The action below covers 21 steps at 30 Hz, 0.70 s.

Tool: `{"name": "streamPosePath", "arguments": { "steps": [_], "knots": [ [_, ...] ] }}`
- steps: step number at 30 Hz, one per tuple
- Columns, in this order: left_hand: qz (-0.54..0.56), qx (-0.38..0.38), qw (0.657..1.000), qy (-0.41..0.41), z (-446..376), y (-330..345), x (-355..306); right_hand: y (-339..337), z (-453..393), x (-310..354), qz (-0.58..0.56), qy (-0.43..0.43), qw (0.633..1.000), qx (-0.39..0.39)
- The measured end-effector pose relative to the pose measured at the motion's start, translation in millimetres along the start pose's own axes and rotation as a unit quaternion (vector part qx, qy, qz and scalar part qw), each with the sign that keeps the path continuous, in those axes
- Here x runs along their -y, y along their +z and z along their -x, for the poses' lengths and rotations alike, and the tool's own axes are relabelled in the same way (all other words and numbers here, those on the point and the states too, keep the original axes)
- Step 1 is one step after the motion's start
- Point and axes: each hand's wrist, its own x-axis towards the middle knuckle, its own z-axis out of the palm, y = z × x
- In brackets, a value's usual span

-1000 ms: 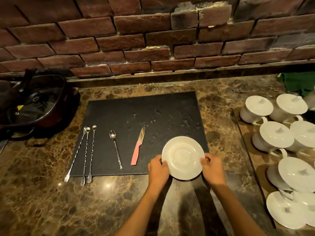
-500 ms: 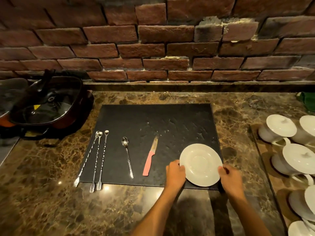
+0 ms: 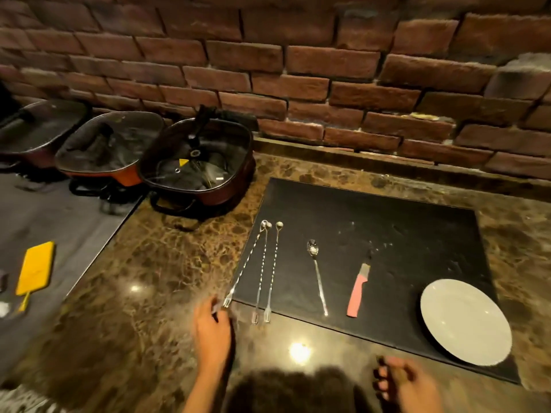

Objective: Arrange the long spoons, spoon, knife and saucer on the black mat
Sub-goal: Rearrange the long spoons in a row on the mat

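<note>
Head view: long spoons (image 3: 262, 271), spoon (image 3: 317, 277), knife (image 3: 358, 289) and saucer (image 3: 465, 321) all lie on the black mat (image 3: 387, 234). Left hand (image 3: 212, 330) near the spoons' forked ends, right hand (image 3: 401, 383) blurry, both seemingly holding nothing.

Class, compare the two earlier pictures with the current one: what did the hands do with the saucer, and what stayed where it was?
Both hands let go of the saucer, which now lies free at the black mat's near right corner. The left hand moved left to the fork ends of the long spoons; the right hand drew back, blurred. Spoon and knife lie unchanged.
</note>
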Motion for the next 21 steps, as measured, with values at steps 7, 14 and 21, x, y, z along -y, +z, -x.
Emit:
{"name": "streamPosePath", "arguments": {
  "steps": [7,14,21],
  "knots": [
    [-0.221,0.047,0.965,0.132,-140.7,-40.5,37.3,181.7,-10.8,65.6,0.106,-0.229,0.957,-0.14],
    [-0.366,0.074,0.889,0.264,-191.5,-13.2,51.4,283.1,-74.0,106.2,0.277,-0.226,0.913,-0.194],
    [-0.325,-0.005,0.882,0.341,-198.2,-6.1,66.0,328.3,-119.0,121.0,0.37,-0.203,0.858,-0.294]
  ]
}}
